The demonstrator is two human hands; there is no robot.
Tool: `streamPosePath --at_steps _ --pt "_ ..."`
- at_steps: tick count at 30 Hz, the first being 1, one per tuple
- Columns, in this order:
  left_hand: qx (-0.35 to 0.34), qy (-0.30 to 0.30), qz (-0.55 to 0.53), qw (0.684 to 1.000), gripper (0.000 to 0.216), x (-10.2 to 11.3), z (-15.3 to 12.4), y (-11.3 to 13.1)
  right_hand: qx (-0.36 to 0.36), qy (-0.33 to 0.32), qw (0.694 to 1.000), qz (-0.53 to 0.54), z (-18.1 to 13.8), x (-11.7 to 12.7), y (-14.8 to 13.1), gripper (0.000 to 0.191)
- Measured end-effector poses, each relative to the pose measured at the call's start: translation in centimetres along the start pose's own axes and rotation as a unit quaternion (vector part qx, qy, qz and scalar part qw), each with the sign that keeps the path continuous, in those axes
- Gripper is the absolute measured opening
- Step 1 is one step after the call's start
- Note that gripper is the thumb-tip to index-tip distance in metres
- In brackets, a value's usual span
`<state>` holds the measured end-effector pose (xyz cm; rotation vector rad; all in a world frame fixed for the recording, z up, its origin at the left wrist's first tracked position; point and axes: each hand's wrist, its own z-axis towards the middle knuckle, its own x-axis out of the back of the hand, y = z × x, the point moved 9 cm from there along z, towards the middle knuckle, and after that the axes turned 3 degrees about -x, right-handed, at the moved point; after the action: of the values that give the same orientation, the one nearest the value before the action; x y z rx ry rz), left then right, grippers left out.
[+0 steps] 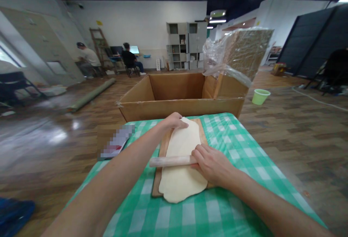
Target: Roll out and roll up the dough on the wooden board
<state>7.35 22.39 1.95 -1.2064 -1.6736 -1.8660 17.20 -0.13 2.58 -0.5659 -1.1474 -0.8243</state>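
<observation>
So the biggest thing in view was the table (244, 179), filling the lower middle of the frame under a green-and-white checked cloth (225, 208). On it, right around the center, sat a wooden board (157, 185), mostly hidden by a long sheet of dough (179, 184). The dough's long axis ran up and down the frame, and its bottom end spilled a little past the board's near edge.

Here's the bit that mattered: the rolling pin (170, 161) lay crosswise on the dough, long axis running left to right, so pretty much square to the sheet. Its left end poked out past the dough's left side with nothing on it. The right hand (209, 162) was the near one, already on the pin's right end, fingers curled around it, forearm slanting in from the lower right corner.

The left hand (174, 121) was well apart from the pin, up at the dough's top end, with its forearm stretched diagonally from the lower left. Its thumb (186, 124) lay against the dough's top left edge. The other fingers on that side were mostly hidden, so I honestly couldn't tell if they were pinching anything.
</observation>
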Motion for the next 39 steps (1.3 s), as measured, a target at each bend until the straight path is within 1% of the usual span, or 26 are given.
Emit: streamPosePath --at_steps 3,8,13,16,18,19,22,24,26,28,32,34,36,39 --pt "-0.034 0.014 -0.042 0.998 0.03 0.1 -0.4 0.2 -0.001 0.0 1.0 0.003 0.0 0.1 0.1 0.019" --pt "-0.074 0.062 -0.102 0.99 0.034 0.7 -0.7 -0.4 0.008 0.0 1.0 0.005 -0.1 0.2 0.0 0.018" --pt "-0.078 0.099 -0.151 0.98 0.038 1.1 -0.3 -1.3 -0.004 -0.01 1.0 0.021 -0.4 0.1 0.4 0.013" --pt "-0.071 0.105 -0.179 0.976 0.039 1.2 -0.4 -1.4 -0.014 -0.026 0.999 0.038 -0.5 0.0 0.6 0.011" --pt "-0.069 0.085 -0.196 0.974 0.04 1.0 -0.7 -1.2 -0.023 -0.027 0.998 0.047 -0.4 0.0 0.7 0.01" --pt "-0.067 0.065 -0.204 0.975 0.042 0.8 -0.9 -1.1 -0.027 -0.023 0.998 0.049 -0.4 0.0 0.7 0.011" --pt "-0.045 -0.02 -0.21 0.976 0.049 -0.3 -1.8 -1.1 -0.029 -0.003 0.999 0.043 -0.4 0.1 0.7 0.015" --pt "-0.029 -0.064 -0.202 0.977 0.051 -0.8 -2.4 -1.2 -0.029 0.008 0.999 0.041 -0.4 0.0 0.7 0.016" --pt "-0.028 -0.077 -0.195 0.977 0.049 -0.7 -2.9 -1.0 -0.029 0.019 0.998 0.046 -0.5 -0.1 0.7 0.017" --pt "-0.042 -0.074 -0.192 0.978 0.047 -0.3 -3.4 -0.3 -0.026 0.027 0.998 0.054 -0.5 -0.3 0.7 0.02" --pt "-0.112 -0.055 -0.203 0.971 0.048 1.2 -5.5 2.5 -0.031 0.02 0.996 0.08 -0.7 -0.7 0.9 0.02" --pt "-0.134 -0.048 -0.222 0.965 0.051 2.3 -6.9 3.8 -0.042 0.012 0.995 0.093 -0.8 -0.8 1.0 0.018" --pt "-0.14 -0.041 -0.246 0.958 0.053 3.7 -7.9 4.8 -0.041 0.014 0.994 0.099 -0.8 -0.6 0.9 0.017" --pt "-0.149 -0.017 -0.299 0.942 0.055 5.8 -8.2 5.8 -0.017 0.026 0.994 0.108 -0.8 -0.1 0.3 0.015"
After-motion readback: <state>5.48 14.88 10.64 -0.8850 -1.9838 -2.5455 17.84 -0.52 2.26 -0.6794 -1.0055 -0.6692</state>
